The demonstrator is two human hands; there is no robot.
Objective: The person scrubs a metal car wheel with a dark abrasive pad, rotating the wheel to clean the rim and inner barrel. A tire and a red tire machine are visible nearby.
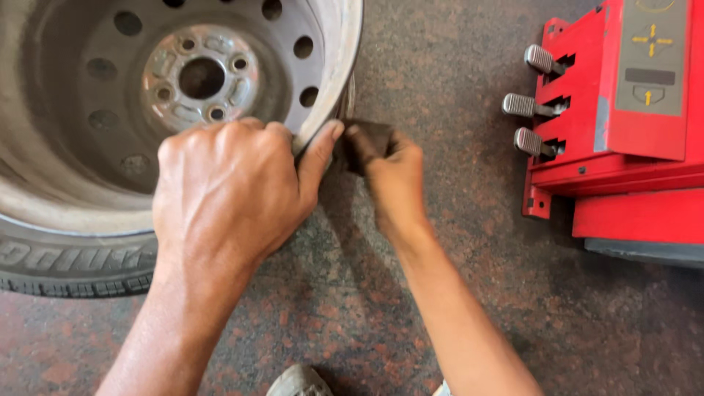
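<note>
Nearest me, my left hand [224,194] clamps over the near right edge of the steel wheel rim [326,88], thumb pressed along it. The wheel lies flat, far left, its tyre [70,264] showing at the near side. Just right of the rim, my right hand [392,180] pinches a small dark block [367,139] against the rim's edge. The red machine [623,125] sits well apart, far right, its three pedals [528,106] facing left.

The floor [455,293] is polished speckled stone, mottled in dark grey and reddish brown, lit evenly by soft daylight with faint shadows. At the right edge stands a red machine [631,147] with a grey control panel [651,55], and three ribbed metal pedals [529,103] jut from its left side.
</note>
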